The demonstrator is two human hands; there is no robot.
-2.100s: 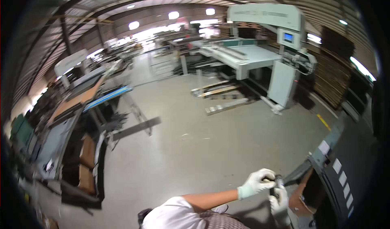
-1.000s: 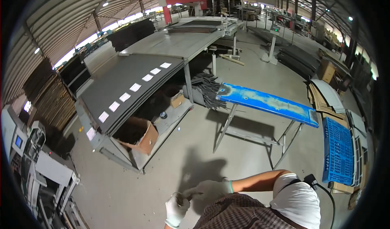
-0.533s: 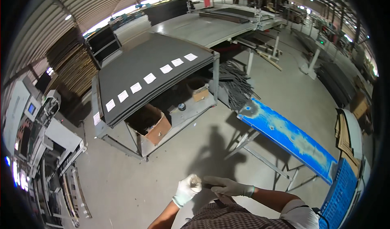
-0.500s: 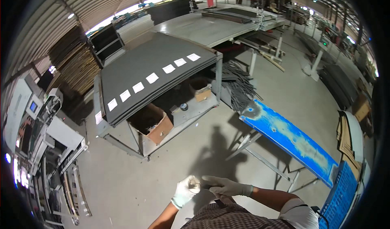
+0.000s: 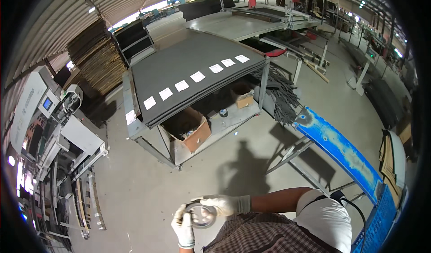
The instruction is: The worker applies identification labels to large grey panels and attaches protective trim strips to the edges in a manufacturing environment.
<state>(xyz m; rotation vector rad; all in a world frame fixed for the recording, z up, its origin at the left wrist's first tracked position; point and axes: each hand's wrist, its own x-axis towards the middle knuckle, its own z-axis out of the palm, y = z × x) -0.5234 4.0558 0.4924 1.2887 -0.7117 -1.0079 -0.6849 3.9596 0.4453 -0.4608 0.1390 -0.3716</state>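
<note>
Between my hands is a dark ring [image 5: 207, 226], which looks like a roll of tape, with an open middle through which fingertips show. My left hand [image 5: 183, 228] grips its left edge, fingers curled round the rim. My right hand [image 5: 222, 203] holds it at the upper right, with some fingers reaching into the opening. Both hands wear white work gloves. Ahead, a stack of dark grey sheets [image 5: 188, 58] lies on a metal frame table, with a row of several white paper slips [image 5: 197, 76] along its near side.
Cardboard boxes [image 5: 198, 136] and a small dark roll [image 5: 223, 113] sit on the table's lower shelf [image 5: 193, 150]. At right stands a long blue bench [image 5: 336, 145], near a heap of dark strips [image 5: 280, 93]. A white machine [image 5: 83, 134] stands at left.
The ring now shows plainly between my hands; before, it could not be made out. My hands have moved left, and the view has shifted, carrying the table rightward in the picture.
</note>
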